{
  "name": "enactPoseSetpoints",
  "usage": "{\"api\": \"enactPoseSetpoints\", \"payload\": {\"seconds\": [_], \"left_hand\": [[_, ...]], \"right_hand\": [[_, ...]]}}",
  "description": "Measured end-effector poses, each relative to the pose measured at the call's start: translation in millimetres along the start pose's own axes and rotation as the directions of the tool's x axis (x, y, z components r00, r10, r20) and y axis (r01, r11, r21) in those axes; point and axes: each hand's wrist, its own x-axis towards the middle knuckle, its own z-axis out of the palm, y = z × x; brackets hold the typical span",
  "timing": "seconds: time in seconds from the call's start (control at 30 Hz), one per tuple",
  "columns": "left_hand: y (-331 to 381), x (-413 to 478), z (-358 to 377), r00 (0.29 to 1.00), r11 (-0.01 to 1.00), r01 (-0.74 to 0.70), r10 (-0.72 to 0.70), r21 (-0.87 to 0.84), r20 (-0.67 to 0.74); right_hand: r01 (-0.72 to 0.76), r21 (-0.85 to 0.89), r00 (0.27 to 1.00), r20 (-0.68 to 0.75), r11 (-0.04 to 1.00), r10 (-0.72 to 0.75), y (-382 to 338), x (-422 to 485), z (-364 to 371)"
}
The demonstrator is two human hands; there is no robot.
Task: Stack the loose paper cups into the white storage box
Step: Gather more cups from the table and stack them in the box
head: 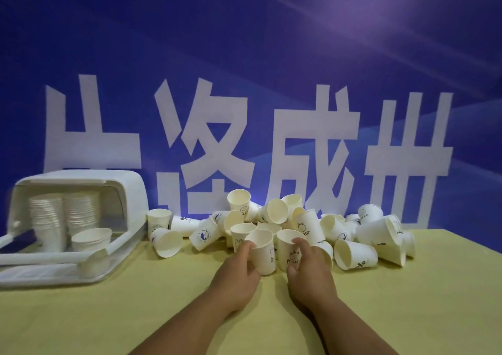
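Observation:
A heap of loose white paper cups (pixel 307 224) lies across the back middle of the yellow table. My left hand (pixel 239 270) grips one upright cup (pixel 262 251) at the heap's front. Just to its right, my right hand (pixel 309 267) grips a second upright cup (pixel 288 246) with a printed face. The white storage box (pixel 130 191) lies on its side at the left, its opening facing me. Inside it stand two tall cup stacks (pixel 65 216) and a short stack (pixel 92 239).
The box's lid (pixel 40 270) lies flat in front of it at the left table edge. A blue banner (pixel 271 69) with large white characters stands right behind the heap. Bare yellow tabletop (pixel 135 314) stretches in front of the cups.

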Motion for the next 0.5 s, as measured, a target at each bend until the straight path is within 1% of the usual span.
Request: {"api": "enactPoseSetpoints", "payload": {"seconds": [0.1,0.2,0.37,0.5], "left_hand": [[-9,3,3,0.995,0.998,-0.041,0.046,0.051,-0.093],[-9,0,2,0.990,0.999,-0.047,0.050,0.027,-0.135],[3,-14,-13,0.965,0.995,-0.047,0.024,-0.085,-0.261],[8,-23,-40,0.963,0.993,-0.045,0.014,-0.109,-0.270]], "right_hand": [[-0.027,0.055,0.996,-0.088,0.998,0.032,3,5,3],[-0.026,0.143,0.988,-0.145,0.989,0.047,5,8,2],[-0.081,0.210,0.981,-0.156,0.974,0.115,-3,4,-4],[-0.051,0.251,0.980,-0.172,0.967,0.097,-16,-1,-9]]}}
